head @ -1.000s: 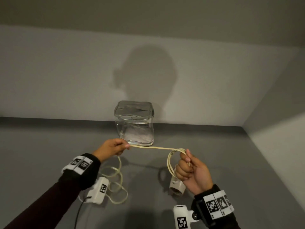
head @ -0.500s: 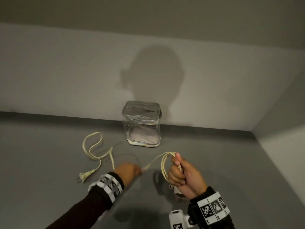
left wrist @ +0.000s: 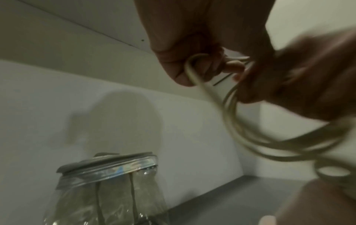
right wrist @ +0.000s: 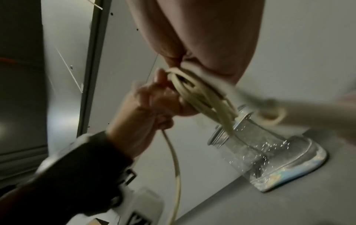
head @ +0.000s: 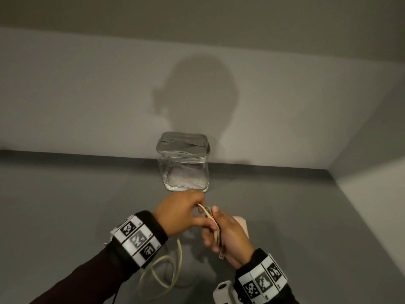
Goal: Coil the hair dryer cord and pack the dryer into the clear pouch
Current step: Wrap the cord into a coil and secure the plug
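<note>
The cord is thin, cream and limp: it bends wherever you let it, so loops will spring apart unless you keep them gathered at one point. Take each new length close to the bundle, not far down the slack.

Your right hand is closed round the stacked loops, thumb up, with what looks like the pale dryer just behind its fingers; most of the dryer is hidden, so I can't say how it is held. Treat it as rigid and the heavier part.

Your left hand pinches the cord right against the right hand, feeding a fresh loop in. Loose cord hangs below your left wrist and curls on the table.

The clear pouch stands just beyond both hands, its grey top closed.
</note>
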Motion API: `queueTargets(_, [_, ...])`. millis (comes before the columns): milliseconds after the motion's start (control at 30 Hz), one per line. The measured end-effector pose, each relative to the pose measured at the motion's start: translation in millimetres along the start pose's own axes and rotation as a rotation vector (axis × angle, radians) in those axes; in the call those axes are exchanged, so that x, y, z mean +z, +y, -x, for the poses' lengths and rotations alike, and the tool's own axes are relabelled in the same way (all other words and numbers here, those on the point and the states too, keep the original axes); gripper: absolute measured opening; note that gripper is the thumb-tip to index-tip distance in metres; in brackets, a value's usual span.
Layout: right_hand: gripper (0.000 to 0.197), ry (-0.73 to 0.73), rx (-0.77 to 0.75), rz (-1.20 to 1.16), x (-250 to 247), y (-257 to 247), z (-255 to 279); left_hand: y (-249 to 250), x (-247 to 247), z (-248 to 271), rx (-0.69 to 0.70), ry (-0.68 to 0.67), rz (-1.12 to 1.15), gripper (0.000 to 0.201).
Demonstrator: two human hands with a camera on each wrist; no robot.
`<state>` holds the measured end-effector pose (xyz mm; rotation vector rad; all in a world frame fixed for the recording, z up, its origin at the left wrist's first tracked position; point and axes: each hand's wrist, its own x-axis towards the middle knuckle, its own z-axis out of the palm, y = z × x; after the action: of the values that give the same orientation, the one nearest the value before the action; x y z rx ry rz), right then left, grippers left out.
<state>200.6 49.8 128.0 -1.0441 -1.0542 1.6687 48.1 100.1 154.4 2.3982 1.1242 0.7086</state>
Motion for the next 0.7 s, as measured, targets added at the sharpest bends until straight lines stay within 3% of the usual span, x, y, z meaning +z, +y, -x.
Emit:
queueTargets(167, [0.036,-0.043,0.078,0.080,-12.3,-8.2,4.1,-21.8,10.8,-8.3,-0.179,-0.142,0.493,0.039])
queueTargets(267, [0.032,-0.152,0.169,0.144,-17.9,-9.0,5.5,-35.3,5.1,-8.7,-0.161,-0.256,0.534,0.026])
queueTargets(367, [0.035,-0.205,0.160,-0.007,-28.8,-14.3,4.4,-56.0,-7.7,-6.0,-0.182,-0.267,0.469,0.036])
queueTargets(500, [0.035,-0.248,0.114,-0.180,-48.6,-26.1,4.7,-95.2,-34.6,5.8,-0.270,-0.107,0.306,0.048])
queueTargets(700, [0.038,-0.299,0.136,-0.307,-58.5,-28.8,0.9,-135.6,-45.3,26.4,-0.333,-0.053,-0.255,0.051])
